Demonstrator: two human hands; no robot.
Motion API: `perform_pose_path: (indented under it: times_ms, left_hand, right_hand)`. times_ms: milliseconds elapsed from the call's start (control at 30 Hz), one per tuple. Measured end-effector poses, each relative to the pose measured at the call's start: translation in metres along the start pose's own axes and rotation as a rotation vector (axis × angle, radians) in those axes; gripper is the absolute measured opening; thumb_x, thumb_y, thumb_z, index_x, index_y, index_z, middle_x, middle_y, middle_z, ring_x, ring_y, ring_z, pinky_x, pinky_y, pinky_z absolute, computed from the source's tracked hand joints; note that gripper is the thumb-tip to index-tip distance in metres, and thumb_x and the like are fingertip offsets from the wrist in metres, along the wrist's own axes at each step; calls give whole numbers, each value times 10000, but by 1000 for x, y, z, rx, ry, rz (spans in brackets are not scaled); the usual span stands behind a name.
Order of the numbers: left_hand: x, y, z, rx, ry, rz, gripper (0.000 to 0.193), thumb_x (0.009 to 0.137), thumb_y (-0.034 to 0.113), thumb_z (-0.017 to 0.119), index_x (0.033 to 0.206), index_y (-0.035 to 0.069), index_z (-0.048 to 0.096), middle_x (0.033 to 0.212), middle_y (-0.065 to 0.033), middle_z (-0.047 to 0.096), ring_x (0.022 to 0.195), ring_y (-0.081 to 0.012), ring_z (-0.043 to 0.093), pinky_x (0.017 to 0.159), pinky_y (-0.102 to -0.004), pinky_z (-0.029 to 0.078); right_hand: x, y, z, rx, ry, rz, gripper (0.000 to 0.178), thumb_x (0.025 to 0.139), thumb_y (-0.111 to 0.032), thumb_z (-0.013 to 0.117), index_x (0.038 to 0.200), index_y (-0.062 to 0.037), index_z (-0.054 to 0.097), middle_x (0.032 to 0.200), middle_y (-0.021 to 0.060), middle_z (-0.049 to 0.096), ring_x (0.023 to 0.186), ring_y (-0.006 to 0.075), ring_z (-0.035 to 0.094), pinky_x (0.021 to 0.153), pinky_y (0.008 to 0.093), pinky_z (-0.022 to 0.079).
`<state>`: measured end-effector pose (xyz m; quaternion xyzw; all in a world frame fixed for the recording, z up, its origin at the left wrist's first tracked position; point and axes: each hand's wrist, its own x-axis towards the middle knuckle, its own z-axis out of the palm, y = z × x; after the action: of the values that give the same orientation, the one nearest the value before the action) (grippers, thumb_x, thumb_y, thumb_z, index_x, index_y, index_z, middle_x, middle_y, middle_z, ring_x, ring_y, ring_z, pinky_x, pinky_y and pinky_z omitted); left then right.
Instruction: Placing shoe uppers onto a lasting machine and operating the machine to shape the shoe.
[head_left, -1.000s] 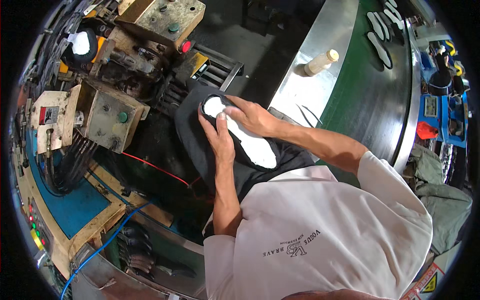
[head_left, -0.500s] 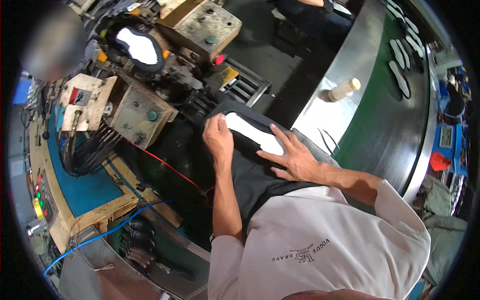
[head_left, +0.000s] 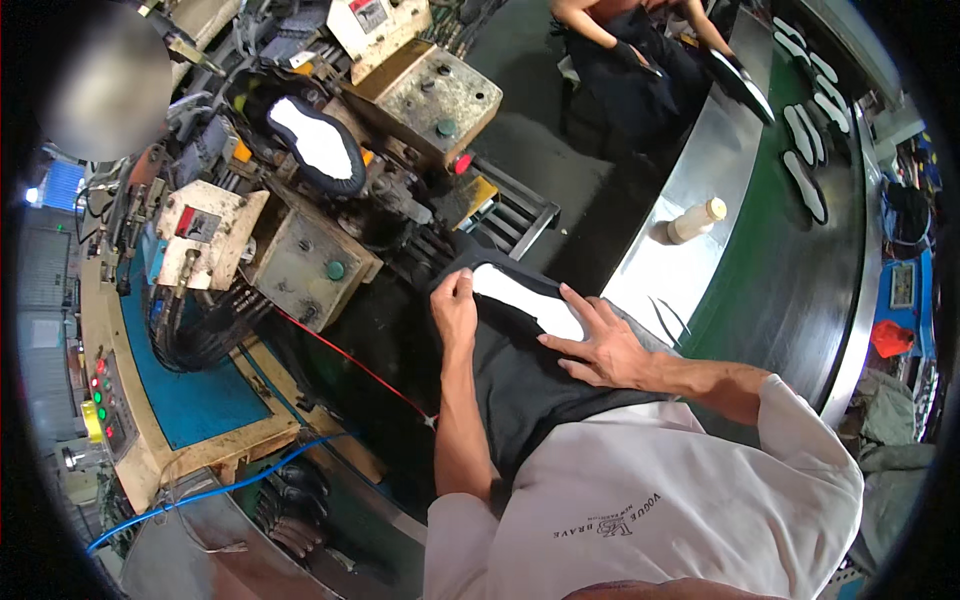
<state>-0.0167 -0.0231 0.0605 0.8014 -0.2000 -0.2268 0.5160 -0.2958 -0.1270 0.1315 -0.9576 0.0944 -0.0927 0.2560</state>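
A black shoe upper lies across my dark-clothed lap, its long white insole board (head_left: 520,296) facing up. My left hand (head_left: 456,310) pinches its left end, thumb and fingers closed at the black edge. Over the right end lies my right hand (head_left: 612,345), back up, with fingers stretched apart; fingertips touch the white board and the black rim beside it. The underside of the upper is hidden. At the upper left, another black upper with a white bottom (head_left: 318,145) sits sole-up in a machine.
Control boxes (head_left: 310,262) and hoses flank the machine. On the right, a metal ledge (head_left: 640,262) holds a pale bottle (head_left: 697,221) and thin dark tweezers-like tool (head_left: 668,322). Beyond, a green belt (head_left: 745,270) carries several white-bottomed uppers. A co-worker's gloved hand (head_left: 630,55) shows at the top.
The whole view has shifted, so the scene sits lower and farther right, and more of the co-worker shows. My hands keep nearly the same places on the shoe upper.
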Motion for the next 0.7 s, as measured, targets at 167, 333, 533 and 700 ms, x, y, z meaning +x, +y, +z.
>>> perform_pose_path:
  times_ms: [167,333,533,700]
  left_hand:
    - [59,12,-56,-419,40,133,325,1119,318,603,1199,28,727,1091,-16,698,873,-99,594,755,-252,481]
    - [173,70,-146,-556,317,144,714,1157,479,497,1615,-64,427,1603,-319,502,1495,-384,517,1269,-469,376]
    - [239,141,-148,-876,-108,-22,747,1125,495,546,1710,90,317,1665,-180,479,1477,-382,516,1236,-515,411]
    - [194,133,-171,-785,-44,201,747,1114,372,567,1737,107,251,1627,-177,480,1430,-386,548,1185,-567,472]
  right_hand:
    - [27,4,-39,-14,92,57,502,889,-306,831,1385,-279,763,1683,354,317,1274,505,563,1049,564,564]
    - [94,7,-85,-99,253,40,546,857,-264,842,1397,-272,762,1700,345,310,1317,500,551,1090,576,529]
    - [207,-4,-116,-120,325,-58,572,835,-231,866,1395,-281,756,1685,332,349,1327,509,559,1105,552,521]
    - [310,-17,-112,-121,365,-183,565,866,-266,835,1421,-297,733,1663,342,362,1271,507,579,1091,555,526]
